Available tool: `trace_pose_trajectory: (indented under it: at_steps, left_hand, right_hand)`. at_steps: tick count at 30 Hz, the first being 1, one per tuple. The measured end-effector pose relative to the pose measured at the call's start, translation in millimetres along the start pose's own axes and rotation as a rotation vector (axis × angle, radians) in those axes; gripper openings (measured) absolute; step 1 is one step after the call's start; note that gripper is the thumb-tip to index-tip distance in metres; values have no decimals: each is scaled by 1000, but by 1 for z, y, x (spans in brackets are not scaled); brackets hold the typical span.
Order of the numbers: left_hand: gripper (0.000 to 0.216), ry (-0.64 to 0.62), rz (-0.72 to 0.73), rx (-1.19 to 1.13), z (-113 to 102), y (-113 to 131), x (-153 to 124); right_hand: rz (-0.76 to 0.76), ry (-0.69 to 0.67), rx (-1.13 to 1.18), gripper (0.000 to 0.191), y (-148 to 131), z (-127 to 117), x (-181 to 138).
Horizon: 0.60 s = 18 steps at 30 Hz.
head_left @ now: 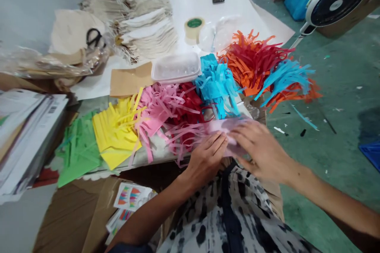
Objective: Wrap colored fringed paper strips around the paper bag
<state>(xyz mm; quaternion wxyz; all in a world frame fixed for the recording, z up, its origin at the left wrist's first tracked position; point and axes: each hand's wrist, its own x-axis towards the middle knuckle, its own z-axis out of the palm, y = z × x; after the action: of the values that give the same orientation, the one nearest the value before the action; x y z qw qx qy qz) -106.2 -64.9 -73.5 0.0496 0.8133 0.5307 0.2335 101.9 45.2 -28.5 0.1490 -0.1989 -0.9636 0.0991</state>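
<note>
At the table edge [135, 161], pink tissue [218, 125], already fringed, its plain end seemingly unfinished, was pinned by the left hand [209, 150], fingers together, and met by the curved right hand [263, 150], any pinch too blurred to tell, while yellow bundle [115, 134] and green bundle [81, 142] lay fringed.

You can read no lettering; the green label [194, 23] on the tape roll [191, 34] beyond your left grip [207, 153] is illegible.
</note>
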Motion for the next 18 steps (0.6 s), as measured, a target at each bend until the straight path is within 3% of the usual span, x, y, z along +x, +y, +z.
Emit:
trace_pose_trajectory:
  at_steps: [2, 4, 6, 10, 14, 18]
  left_hand:
    - [44, 33, -3, -30, -7, 2, 0]
    - [39, 46, -50, -89, -18, 4, 2]
    - [32, 35, -127, -149, -28, 3, 4]
    - [16, 5, -303, -195, -41, -5, 7]
    - [11, 13, -501, -202, -46, -13, 10]
    - [18, 64, -573, -101, -42, -16, 13]
  right_hand:
    - [-5, -19, 19, 57, -13, 8, -13]
    - [26, 28, 3, 44, -17, 15, -22]
    - [61, 71, 26, 29, -13, 18, -26]
    - [158, 68, 193, 17, 8, 9, -16]
    - [357, -45, 302, 23, 24, 3, 6]
    - [553, -198, 235, 33, 27, 2, 25]
